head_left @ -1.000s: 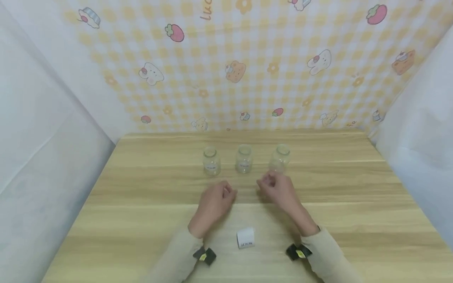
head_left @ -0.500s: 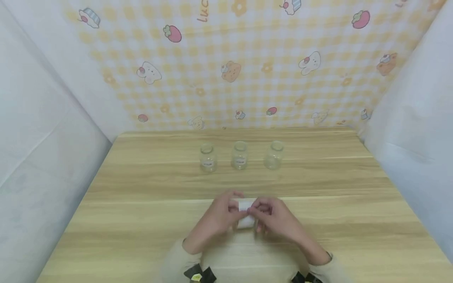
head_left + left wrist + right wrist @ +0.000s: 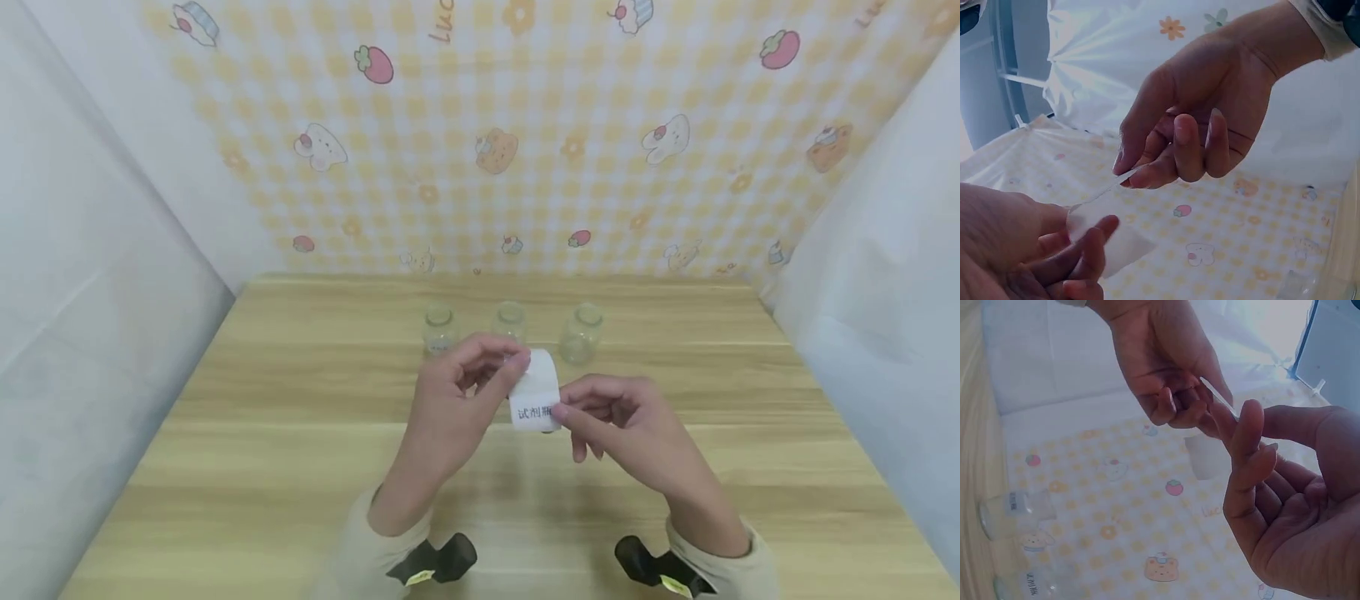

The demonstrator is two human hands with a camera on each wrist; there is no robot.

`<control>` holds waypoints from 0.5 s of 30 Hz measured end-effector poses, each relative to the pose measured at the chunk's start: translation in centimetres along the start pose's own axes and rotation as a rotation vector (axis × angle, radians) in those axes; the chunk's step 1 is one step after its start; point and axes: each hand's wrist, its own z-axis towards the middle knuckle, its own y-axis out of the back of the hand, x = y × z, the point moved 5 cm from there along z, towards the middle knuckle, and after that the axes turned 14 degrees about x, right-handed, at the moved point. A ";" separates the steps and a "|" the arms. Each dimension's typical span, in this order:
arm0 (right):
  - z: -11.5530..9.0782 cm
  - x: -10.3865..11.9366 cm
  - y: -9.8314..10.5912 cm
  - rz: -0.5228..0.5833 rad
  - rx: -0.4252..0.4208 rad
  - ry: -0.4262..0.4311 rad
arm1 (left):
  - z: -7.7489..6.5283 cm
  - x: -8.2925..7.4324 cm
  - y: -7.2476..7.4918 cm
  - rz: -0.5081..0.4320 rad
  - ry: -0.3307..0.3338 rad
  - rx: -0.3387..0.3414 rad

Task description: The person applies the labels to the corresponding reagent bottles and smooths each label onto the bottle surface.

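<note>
A white paper label strip (image 3: 537, 385) with dark printed characters along its lower edge is held up above the table, slightly curved. My left hand (image 3: 442, 408) pinches its upper left part between thumb and forefinger. My right hand (image 3: 637, 429) pinches the lower right corner, thumb on the printed end. Both hands also show in the left wrist view, with the label (image 3: 1119, 247) hanging between them. Behind them stand three open glass jars: a left jar (image 3: 439, 321), a middle jar (image 3: 511, 314) and a right jar (image 3: 581, 335). My left hand and the label partly hide the left and middle ones.
The jars rest on a wood-grain table (image 3: 285, 467). At its back hangs a yellow checked cloth (image 3: 540, 183) with cartoon prints; white sheets stand at both sides. In the right wrist view, one jar (image 3: 1016, 515) carries a small printed label.
Both hands came together over the strip lying at the table's front, took hold of it and raised it toward the jars. The printed end now faces up between the hands.
</note>
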 end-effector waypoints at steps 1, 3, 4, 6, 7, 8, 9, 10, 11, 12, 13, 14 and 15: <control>-0.1 0.0 0.1 -0.012 -0.019 -0.003 | 0.0 -0.2 0.0 0.051 -0.035 -0.009; -0.1 0.0 0.4 -0.033 -0.056 -0.020 | -0.1 -0.8 0.2 0.186 -0.143 -0.023; -0.1 0.0 0.5 -0.043 -0.073 -0.025 | -0.1 -1.2 0.2 0.263 -0.215 -0.027; -0.2 0.0 0.8 -0.062 -0.099 -0.035 | -0.4 -2.0 0.1 0.424 -0.387 -0.045; -0.2 0.0 0.8 -0.064 -0.106 -0.034 | -0.5 -2.3 -0.1 0.486 -0.463 -0.039; -0.2 0.0 0.8 -0.064 -0.111 -0.031 | -0.6 -2.5 -0.3 0.527 -0.521 -0.019; -0.2 0.1 0.9 -0.062 -0.112 -0.022 | -0.7 -2.6 -0.5 0.554 -0.566 0.009; -0.2 0.1 0.8 -0.052 -0.109 -0.010 | -0.7 -2.6 -0.8 0.576 -0.596 0.033; -0.1 0.1 0.8 -0.043 -0.105 -0.002 | -0.6 -2.6 -1.0 0.590 -0.611 0.054; -0.1 0.0 0.8 -0.032 -0.098 0.005 | -0.6 -2.5 -1.2 0.599 -0.618 0.070; -0.1 0.0 0.8 -0.018 -0.090 0.015 | -0.6 -2.4 -1.3 0.604 -0.619 0.081; -0.1 0.0 0.8 -0.009 -0.080 0.024 | -0.5 -2.4 -1.4 0.606 -0.618 0.088; -0.2 -0.1 0.8 0.000 -0.073 0.029 | -0.5 -2.3 -1.4 0.608 -0.619 0.090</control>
